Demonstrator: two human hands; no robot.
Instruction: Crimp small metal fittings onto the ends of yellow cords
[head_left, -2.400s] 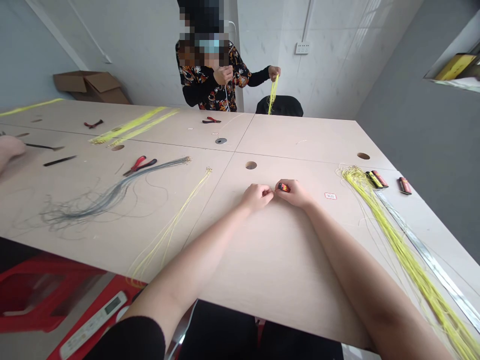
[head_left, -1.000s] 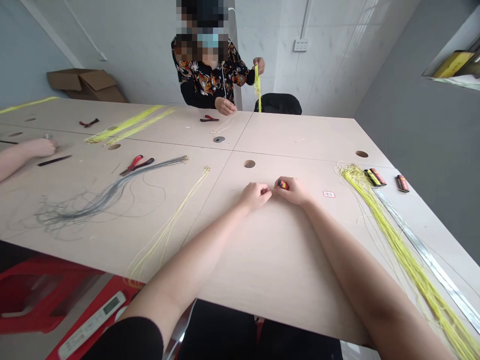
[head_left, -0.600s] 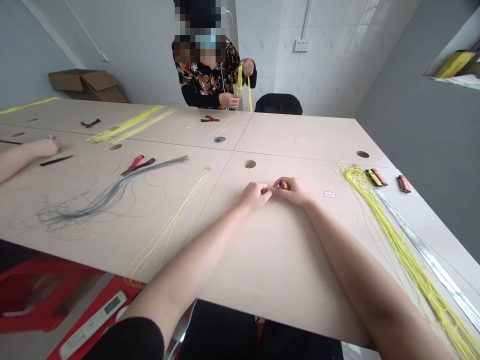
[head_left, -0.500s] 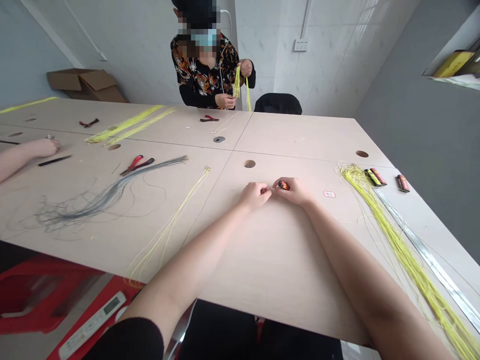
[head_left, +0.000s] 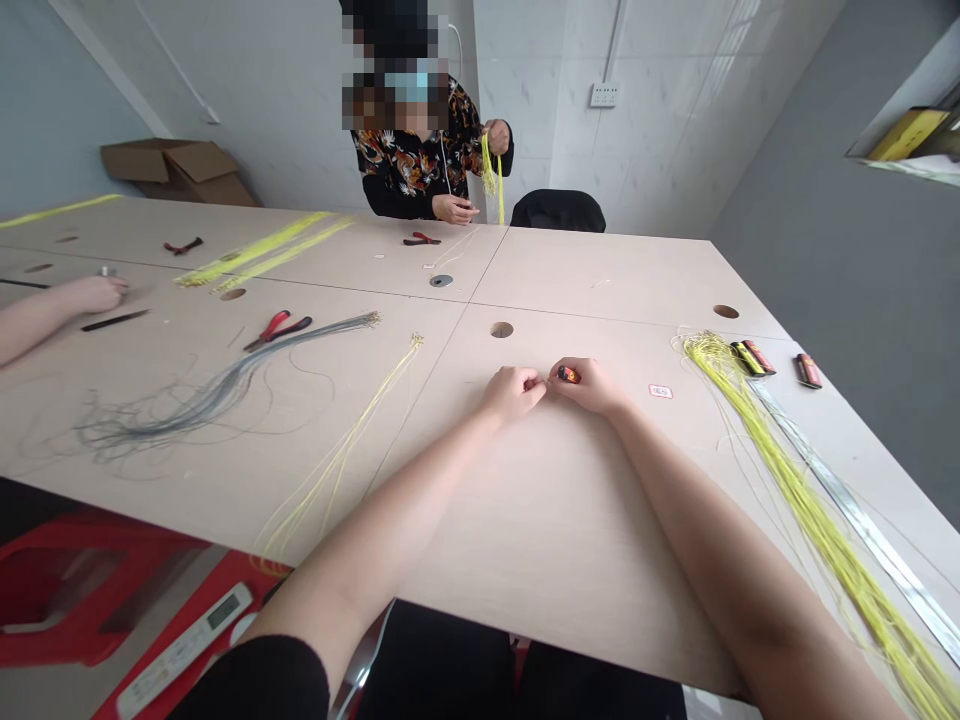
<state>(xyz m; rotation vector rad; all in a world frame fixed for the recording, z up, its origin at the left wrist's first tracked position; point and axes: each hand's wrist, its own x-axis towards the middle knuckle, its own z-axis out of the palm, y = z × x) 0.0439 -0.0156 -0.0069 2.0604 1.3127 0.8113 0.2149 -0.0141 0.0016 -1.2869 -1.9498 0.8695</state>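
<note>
Left hand (head_left: pixel 513 393) held low above the tabletop (head_left: pixel 562 530), near its middle, with fingers curled closed in a pinch, anything inside them too small to tell. Right hand (head_left: pixel 589 387) placed just beside it, also closed, grasping a small red-and-black object (head_left: pixel 568 374) between the fingertips, so that object held in the air near the middle of the tabletop, right at the meeting place of both hands. Forearms stretched in from the near edge. Just ahead of the hands, a round hole (head_left: pixel 502 330) cut in the tabletop.

Toward the right edge, a small white-and-red label (head_left: pixel 660 392), a small yellow-and-black object (head_left: pixel 748 357), a small dark-red object (head_left: pixel 808 370), and a thick bundle of yellow wires (head_left: pixel 795 480) laid along a metal strip (head_left: pixel 847 500). Toward the left, thin yellow wires (head_left: pixel 352 440), a gray wire bundle (head_left: pixel 217 390) and red-handled pliers (head_left: pixel 276 330) spread on the tabletop.

At the left edge, another person's hand (head_left: pixel 94 294) placed near a black tool (head_left: pixel 114 320). At the far edge, a co-worker (head_left: pixel 420 170) standing in a floral black jacket, one raised hand (head_left: pixel 495 135) gripping a yellow wire bunch (head_left: pixel 491 170), the other hand (head_left: pixel 454 209) low by the tabletop.
</note>
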